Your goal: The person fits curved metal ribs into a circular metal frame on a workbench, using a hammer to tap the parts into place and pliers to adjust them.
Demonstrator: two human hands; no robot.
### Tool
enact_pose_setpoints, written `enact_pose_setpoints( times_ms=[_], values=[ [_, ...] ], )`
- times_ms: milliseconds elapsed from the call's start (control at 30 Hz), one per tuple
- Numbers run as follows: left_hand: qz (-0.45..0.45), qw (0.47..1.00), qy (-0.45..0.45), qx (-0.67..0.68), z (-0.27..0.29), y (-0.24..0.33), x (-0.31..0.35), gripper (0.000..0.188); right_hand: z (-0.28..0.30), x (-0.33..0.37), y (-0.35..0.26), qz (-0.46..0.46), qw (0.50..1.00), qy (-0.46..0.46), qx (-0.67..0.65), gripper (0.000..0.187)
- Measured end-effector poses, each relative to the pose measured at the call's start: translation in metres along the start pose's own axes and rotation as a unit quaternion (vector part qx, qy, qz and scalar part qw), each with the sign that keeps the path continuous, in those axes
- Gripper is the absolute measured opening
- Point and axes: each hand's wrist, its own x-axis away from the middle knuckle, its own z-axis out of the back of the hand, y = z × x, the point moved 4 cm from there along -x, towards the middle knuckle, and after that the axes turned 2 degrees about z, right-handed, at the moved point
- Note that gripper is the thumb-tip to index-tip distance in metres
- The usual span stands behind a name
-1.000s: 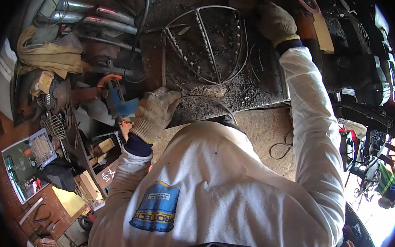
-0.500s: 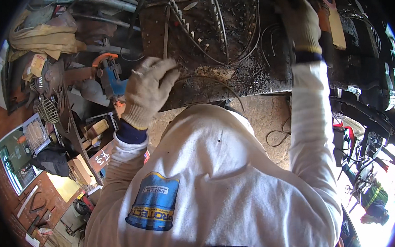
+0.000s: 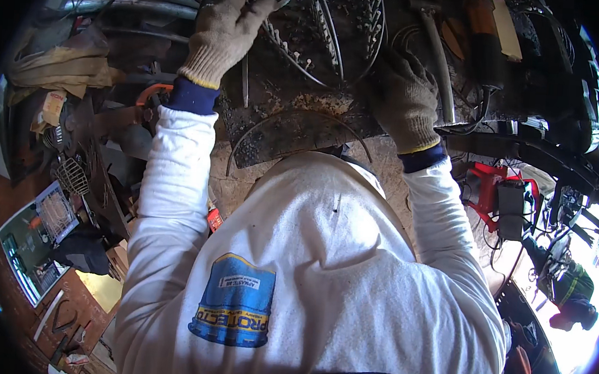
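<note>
Wire frame (image 3: 333,35) on workbench (image 3: 268,142). L hand (image 3: 223,37), gloved, at frame's L side: fingers parted, unclenched; contact unclear. R hand (image 3: 407,101), gloved, by frame's lower R edge: finger state can't be told (shadow). Hammer (image 3: 442,69) R of frame. Handling tip: steady frame evenly w/ both hands, fingertips clear of prongs (image 3: 375,17).

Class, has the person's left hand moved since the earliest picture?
Yes: the left hand has moved forward, farther from the near edge of the dark workbench.
</note>
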Motion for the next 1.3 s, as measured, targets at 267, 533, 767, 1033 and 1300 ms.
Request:
enact_pose_setpoints(
  times_ms=[267,533,767,1033,1300],
  values=[
    [0.155,0.972,-0.042,0.171,-0.015,-0.012,-0.018,0.038,0.002,-0.010,-0.005,-0.061,0.996,-0.064,0.006,0.044],
    [0.088,0.916,-0.046,0.388,-0.015,-0.020,-0.015,0.036,0.007,-0.010,-0.011,-0.061,0.996,-0.051,-0.044,0.043],
    [0.055,0.996,-0.003,0.064,-0.016,0.000,-0.003,0.048,0.003,-0.003,-0.010,-0.089,0.987,-0.071,-0.112,0.048],
    [0.046,0.980,-0.016,0.193,-0.016,-0.009,-0.012,0.038,-0.001,0.002,-0.023,-0.077,0.996,-0.025,-0.047,0.056],
    [0.042,0.974,0.014,0.224,-0.023,-0.008,-0.011,0.032,-0.011,0.010,-0.027,-0.098,0.993,-0.018,-0.068,0.072]
  ],
)
